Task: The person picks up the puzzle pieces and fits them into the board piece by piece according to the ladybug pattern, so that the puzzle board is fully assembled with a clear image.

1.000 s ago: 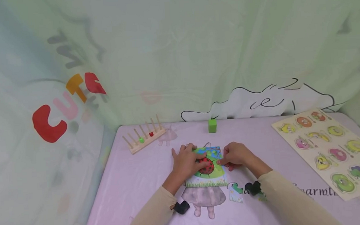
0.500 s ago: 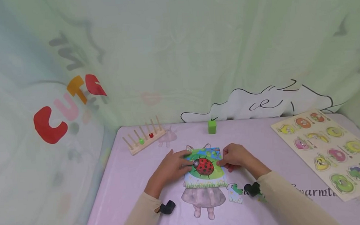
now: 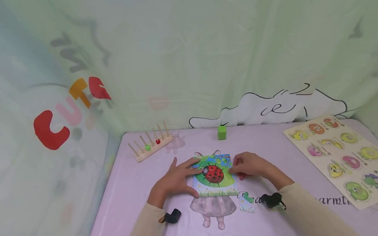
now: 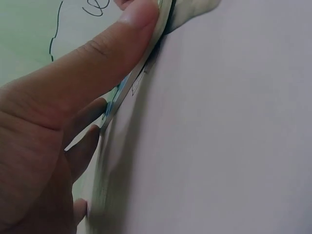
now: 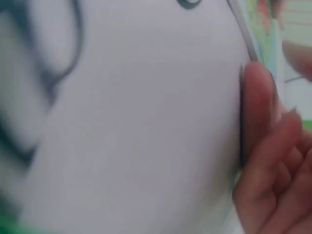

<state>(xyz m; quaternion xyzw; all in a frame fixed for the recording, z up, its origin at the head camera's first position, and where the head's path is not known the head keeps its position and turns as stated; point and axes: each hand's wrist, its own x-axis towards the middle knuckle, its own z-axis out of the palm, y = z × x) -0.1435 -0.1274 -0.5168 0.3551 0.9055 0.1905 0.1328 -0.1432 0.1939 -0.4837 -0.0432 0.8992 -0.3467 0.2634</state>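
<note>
A square ladybug jigsaw puzzle (image 3: 212, 174) lies flat on the pink tablecloth, between my hands. My left hand (image 3: 176, 178) rests at its left side, fingers spread, with fingertips on the upper left and the thumb at the lower left corner. In the left wrist view, the left thumb (image 4: 97, 58) presses the puzzle's edge. My right hand (image 3: 247, 165) pinches the right edge, its thumb on top and the other fingers curled. The right wrist view has the right fingers (image 5: 258, 102) against that edge. A loose puzzle piece (image 3: 246, 202) lies below the lower right corner.
A wooden peg counting rack (image 3: 155, 147) with a green and a red bead stands back left. Behind the puzzle is a green block (image 3: 222, 133). On the right lies a wooden fruit puzzle board (image 3: 342, 160). A curtain (image 3: 189, 61) hangs behind the table.
My left hand has drawn back left from over the ladybug to the puzzle's left edge, and its thumb has dropped to the lower corner. The right hand stays at the right edge.
</note>
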